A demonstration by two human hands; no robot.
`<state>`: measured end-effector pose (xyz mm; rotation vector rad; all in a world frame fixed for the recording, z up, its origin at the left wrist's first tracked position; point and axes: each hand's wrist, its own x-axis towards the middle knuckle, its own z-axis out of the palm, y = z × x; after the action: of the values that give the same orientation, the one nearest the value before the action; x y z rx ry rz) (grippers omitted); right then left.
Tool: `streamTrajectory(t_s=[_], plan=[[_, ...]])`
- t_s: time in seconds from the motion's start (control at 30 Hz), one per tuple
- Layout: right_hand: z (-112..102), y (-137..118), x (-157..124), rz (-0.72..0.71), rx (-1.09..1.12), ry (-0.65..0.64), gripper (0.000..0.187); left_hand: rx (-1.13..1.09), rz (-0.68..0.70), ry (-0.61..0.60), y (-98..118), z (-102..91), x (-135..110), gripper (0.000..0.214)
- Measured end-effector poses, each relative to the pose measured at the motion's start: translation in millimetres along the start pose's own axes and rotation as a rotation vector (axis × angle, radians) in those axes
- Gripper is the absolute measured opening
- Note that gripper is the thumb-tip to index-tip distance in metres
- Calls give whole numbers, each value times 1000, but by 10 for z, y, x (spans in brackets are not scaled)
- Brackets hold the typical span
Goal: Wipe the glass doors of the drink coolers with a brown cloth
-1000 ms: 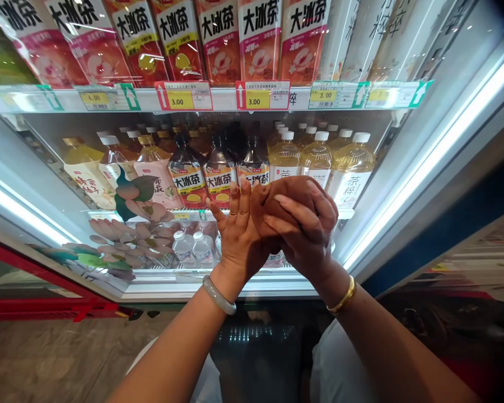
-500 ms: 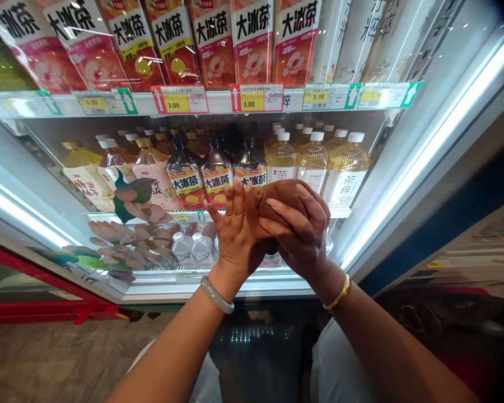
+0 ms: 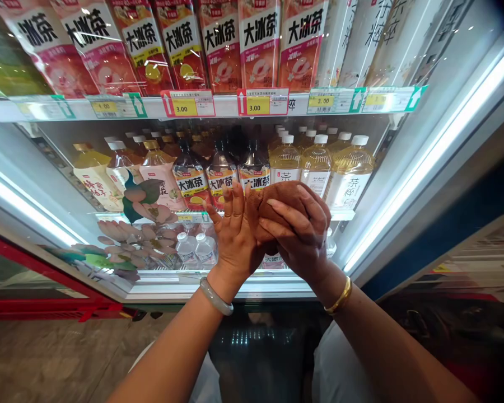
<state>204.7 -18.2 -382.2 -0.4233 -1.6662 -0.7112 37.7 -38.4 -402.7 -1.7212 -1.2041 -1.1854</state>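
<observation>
A brown cloth point(image 3: 279, 201) is bunched up in my right hand point(image 3: 304, 232), whose fingers curl over its front. My left hand point(image 3: 237, 232) is raised just left of the cloth, fingers stretched upward and apart. Its inner edge meets the cloth, and part of that contact is hidden. Both hands are in front of a lit drinks cooler, over the lower shelves. A pale bangle point(image 3: 215, 296) circles my left wrist; a gold bangle point(image 3: 340, 296) is on my right.
Behind the hands, tea bottles point(image 3: 191, 176) line the middle shelf, with large drink cartons point(image 3: 260, 45) above. Small water bottles point(image 3: 205, 249) stand below. Flower decals point(image 3: 143, 201) overlap the left side. A bright light strip point(image 3: 432, 162) runs down the right, and a red frame point(image 3: 37, 305) is at lower left.
The shelves appear shifted slightly right and down in view. My hands keep nearly the same pose, with the right still gripping the cloth.
</observation>
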Motion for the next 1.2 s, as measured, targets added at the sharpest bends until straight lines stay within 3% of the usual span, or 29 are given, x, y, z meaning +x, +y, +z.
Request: streamTrajectory(t_s=[0.1,0.23,0.33,0.47,0.67,0.73,0.93,1.1,1.2], plan=[[-45,138,88,33,-62,90,11,13,-4,-2,4,-35,28,82],[-72,217,141,144,-133,206,17,16,-20,-14,4,-69,40,86],[-17,58,66,128,-80,117,13,-2,-24,-25,-25,-56,9,85],[20,-59,3,-5,-17,-21,16,-18,-18,-18,-62,-45,-10,87],[-72,183,105,151,-110,174,16,7,-70,-43,-60,-77,22,89],[-51,154,83,163,-95,178,16,10,-61,-48,-53,-75,19,88],[-2,30,19,4,-21,52,12,20,3,-4,1,-44,15,85],[-123,224,128,164,-74,185,17,-19,-23,-41,51,-28,22,89],[-101,190,72,149,-55,175,16,-20,10,-39,61,-9,15,88]])
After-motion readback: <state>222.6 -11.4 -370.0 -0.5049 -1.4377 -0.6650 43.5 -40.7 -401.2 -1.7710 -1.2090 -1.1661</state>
